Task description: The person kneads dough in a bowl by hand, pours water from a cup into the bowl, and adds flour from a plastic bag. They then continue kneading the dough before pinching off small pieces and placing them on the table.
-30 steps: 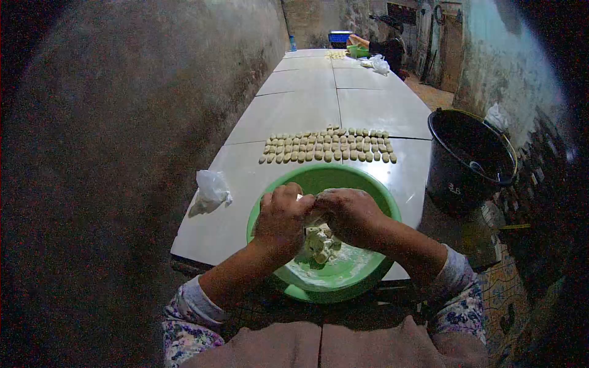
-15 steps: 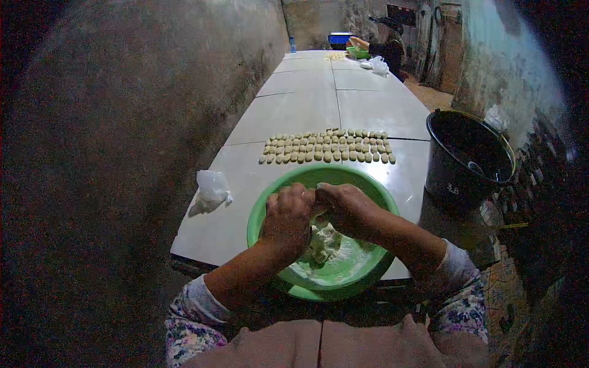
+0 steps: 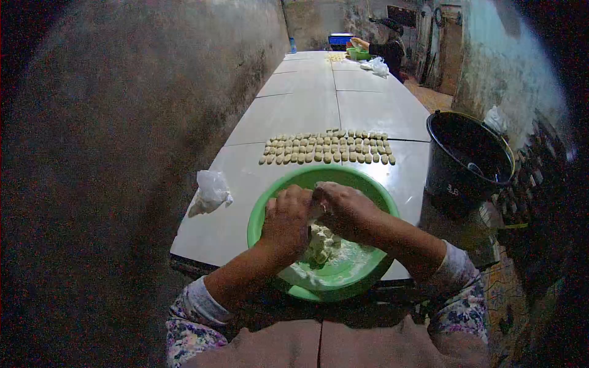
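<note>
My left hand [image 3: 287, 218] and right hand [image 3: 350, 210] curl together, whether gripping anything I cannot tell, above floury pale lumps [image 3: 323, 246] inside the round green plastic basin [image 3: 343, 174], near the white-topped bench's [image 3: 294, 113] small oval pieces [image 3: 318, 148].

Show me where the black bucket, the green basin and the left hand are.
Black bucket [image 3: 453, 178], head view, its outer side.
Green basin [image 3: 258, 210], head view, its left rim.
Left hand [image 3: 286, 222], head view, back of the hand.

The round green plastic basin [image 3: 253, 216] walls in the space under the hands [image 3: 287, 214]. Ahead, rows of small pale oval pieces [image 3: 327, 157] bar a low path; beyond lies bare white tiled worktop [image 3: 294, 116]. A translucent plastic bag [image 3: 211, 187] obstructs the left, a deep black bucket [image 3: 451, 178] the right.
</note>
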Motion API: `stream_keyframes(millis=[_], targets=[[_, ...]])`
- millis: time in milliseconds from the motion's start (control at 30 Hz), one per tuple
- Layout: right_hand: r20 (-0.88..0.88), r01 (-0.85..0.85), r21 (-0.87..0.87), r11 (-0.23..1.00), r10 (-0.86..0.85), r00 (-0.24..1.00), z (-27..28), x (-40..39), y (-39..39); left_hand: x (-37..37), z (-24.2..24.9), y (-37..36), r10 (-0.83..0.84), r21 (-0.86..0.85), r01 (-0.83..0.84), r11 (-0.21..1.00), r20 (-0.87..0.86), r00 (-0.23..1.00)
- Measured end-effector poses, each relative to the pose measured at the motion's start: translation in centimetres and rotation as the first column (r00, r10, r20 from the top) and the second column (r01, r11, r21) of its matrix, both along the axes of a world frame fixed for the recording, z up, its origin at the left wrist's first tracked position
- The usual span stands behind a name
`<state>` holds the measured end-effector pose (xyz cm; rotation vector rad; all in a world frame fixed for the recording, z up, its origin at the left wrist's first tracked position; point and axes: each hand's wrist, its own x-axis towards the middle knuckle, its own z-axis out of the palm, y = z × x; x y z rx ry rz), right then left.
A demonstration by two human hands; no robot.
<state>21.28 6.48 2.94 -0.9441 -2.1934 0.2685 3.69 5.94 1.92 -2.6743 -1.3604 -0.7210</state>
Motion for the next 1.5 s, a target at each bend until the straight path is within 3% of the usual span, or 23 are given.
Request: stream_keyframes(millis=[33,100,167,233,267,300,367,400,533,633,700,767,800,900,1033,1100,1200,1300,1333,1367,1433,1467,1500], targets=[[0.001,0.001,0.0,1.0,-0.001,1.0,0.6,0.2,0.0,-0.2,0.1,0.0,-0.001,0.0,0.001,1.0,0.001,1.0],[0.104,0.102,-0.349,0.932,-0.07,0.992,1.9,0.5,0.2,-0.8,0.2,0.1,-0.006,0.019,0.004,1.0,0.096,0.995],[0.103,0.136,-0.238,0.962,-0.114,0.988,2.6,0.1,0.0,-1.5,-0.3,0.7,-0.013,-0.051,0.019,0.999,0.12,0.993],[0.17,0.043,-0.07,0.997,-0.031,0.985,2.7,-0.1,0.8,-2.0,-0.7,0.9,-0.073,-0.209,0.156,0.965,0.358,0.931],[0.196,0.049,0.02,0.999,-0.052,0.979,2.5,-0.4,1.2,-2.3,-0.6,1.1,-0.022,-0.41,0.238,0.88,0.466,0.885],[0.199,0.046,0.021,0.999,-0.049,0.979,2.8,-0.5,1.4,-2.3,-0.6,0.9,-0.02,-0.408,0.237,0.882,0.468,0.883],[0.2,-0.019,0.029,0.999,0.013,0.98,3.6,-1.0,1.2,-2.2,-0.4,0.3,0.068,-0.479,0.557,0.679,0.796,0.602],[0.196,-0.023,0.097,0.995,0.004,0.981,4.0,-1.3,1.0,-2.7,0.1,0.4,0.02,-0.482,0.443,0.756,0.693,0.72],[0.153,-0.006,0.096,0.995,-0.009,0.988,4.5,-2.4,0.7,-3.2,0.8,-0.3,-0.15,-0.307,0.512,0.802,0.727,0.67],[0.093,0.002,0.175,0.984,-0.019,0.995,5.5,-2.6,0.2,-3.5,1.9,-0.9,-0.083,-0.328,0.492,0.807,0.761,0.643],[0.039,-0.068,0.09,0.994,0.065,0.997,5.9,-2.4,0.2,-3.6,1.1,-0.6,-0.04,-0.349,0.528,0.774,0.806,0.591],[-0.059,-0.024,0.167,0.986,0.034,0.998,6.6,-2.3,-0.2,-3.6,0.4,-0.1,-0.143,-0.281,0.501,0.819,0.745,0.652],[0.093,-0.007,0.218,0.976,-0.013,0.996,7.2,-2.1,-0.2,-3.4,0.4,0.0,-0.247,-0.185,0.472,0.862,0.66,0.71],[-0.081,0.005,0.307,0.952,0.021,0.996,6.6,-2.7,0.6,-2.5,0.5,-1.3,-0.226,-0.164,0.442,0.882,0.675,0.702],[-0.02,-0.051,0.367,0.929,0.062,0.998,7.0,-4.0,0.7,-2.3,1.2,0.9,-0.196,-0.306,0.51,0.804,0.673,0.713],[-0.096,-0.032,0.258,0.966,0.058,0.994,7.0,-4.5,0.4,-2.0,1.1,-0.2,-0.145,-0.242,0.433,0.869,0.711,0.688],[-0.148,-0.054,0.243,0.968,0.092,0.985,7.3,-4.7,1.6,-1.8,1.8,-0.8,-0.133,-0.094,0.19,0.977,0.425,0.895],[-0.207,0.031,-0.14,0.99,-0.06,0.977,8.9,-4.3,2.1,-2.0,0.4,1.0,-0.207,-0.168,0.275,0.947,0.336,0.919],[-0.229,0.006,-0.148,0.989,-0.04,0.972,9.2,-3.6,2.1,-3.3,-4.8,3.3,-0.011,-0.293,0.634,0.715,0.903,0.43],[-0.265,0.022,-0.157,0.987,-0.063,0.962,9.2,-3.1,2.2,-3.4,-4.0,2.6,-0.012,-0.288,0.631,0.72,0.905,0.426],[-0.153,0.081,0.046,0.996,-0.073,0.986,9.1,-1.7,1.8,-3.0,-0.9,0.3,0.127,-0.487,0.383,0.785,0.732,0.669],[-0.114,0.096,-0.052,0.994,-0.102,0.988,9.1,-1.3,0.9,-2.7,-0.3,0.0,0.155,-0.485,0.474,0.735,0.8,0.579],[-0.05,0.037,0.002,0.999,-0.036,0.998,8.5,-0.9,0.7,-2.7,-0.5,0.0,0.155,-0.484,0.476,0.734,0.802,0.577]])
